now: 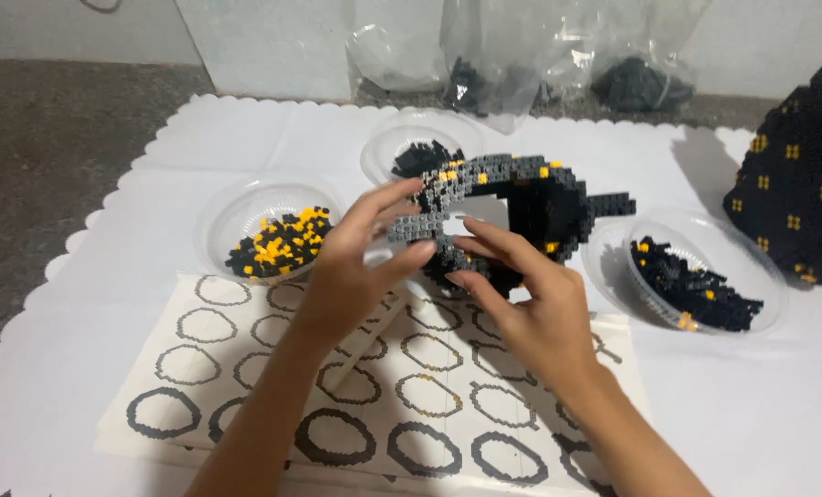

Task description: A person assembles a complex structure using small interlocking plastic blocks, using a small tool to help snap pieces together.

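Ring-shaped assembly of small grey and black plastic building bricks with scattered yellow studs (521,198), hollow at its centre and with a short black bar projecting to its right, held above the white scallop-edged table mat (107,276) between three bowls. Left hand (360,253), wrist bent and fingers curled, grips the grey left rim of the ring between thumb and fingertips. Right hand (521,294), fingers extended and slightly spread, grips the ring's lower front edge with its fingertips. Clear plastic bowl at left (222,221) contains mixed yellow and black bricks; clear plastic bowl behind the ring (383,147) contains black bricks, partly hidden; clear plastic bowl at right (770,294) contains black bricks with a few yellow ones. Beneath the forearms lies a paper instruction sheet printed with rows of grey ring outlines (429,396). A large black brick model with yellow dots (797,184) stands at far right; clear plastic bags of dark bricks (558,74) lie behind the mat.
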